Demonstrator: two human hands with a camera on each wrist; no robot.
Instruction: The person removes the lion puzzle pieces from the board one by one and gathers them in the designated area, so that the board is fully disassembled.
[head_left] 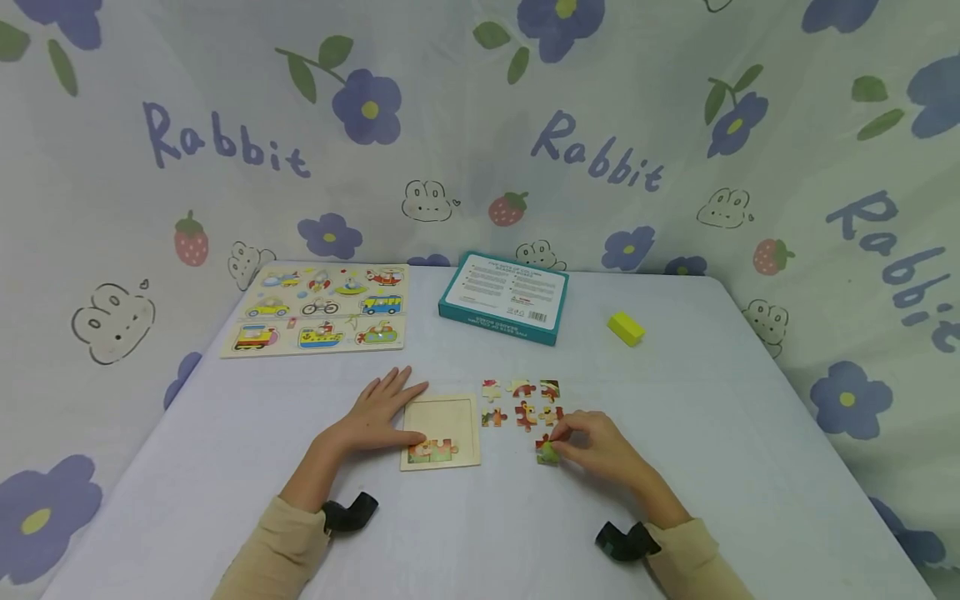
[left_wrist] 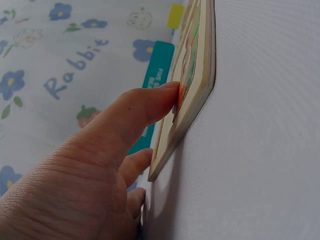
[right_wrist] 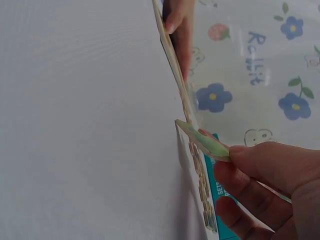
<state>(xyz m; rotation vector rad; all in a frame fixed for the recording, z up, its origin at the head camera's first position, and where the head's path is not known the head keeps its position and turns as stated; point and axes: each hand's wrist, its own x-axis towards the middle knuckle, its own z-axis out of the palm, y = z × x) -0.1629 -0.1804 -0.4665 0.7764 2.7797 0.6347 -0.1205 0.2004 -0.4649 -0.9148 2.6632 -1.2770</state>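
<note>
My left hand (head_left: pixel 369 419) lies at the left edge of a square wooden puzzle tray (head_left: pixel 441 403), fingers spread. Its thumb (left_wrist: pixel 155 100) presses on jigsaw pieces (head_left: pixel 442 451) set along the tray's bottom left. To the right, my right hand (head_left: pixel 600 446) pinches a green jigsaw piece (right_wrist: pixel 205 141) between thumb and index finger. That piece is tilted, one edge close to the tablecloth; whether it touches is unclear. Beyond it, several loose jigsaw pieces (head_left: pixel 526 414) lie in rows between the tray and my right hand.
A wooden vehicle puzzle board (head_left: pixel 322 327) lies at the back left. Behind the tray is a teal box (head_left: pixel 502 297), and a yellow block (head_left: pixel 626 328) sits at the back right. A patterned curtain (head_left: pixel 465 108) hangs behind the white-covered table (head_left: pixel 480 542).
</note>
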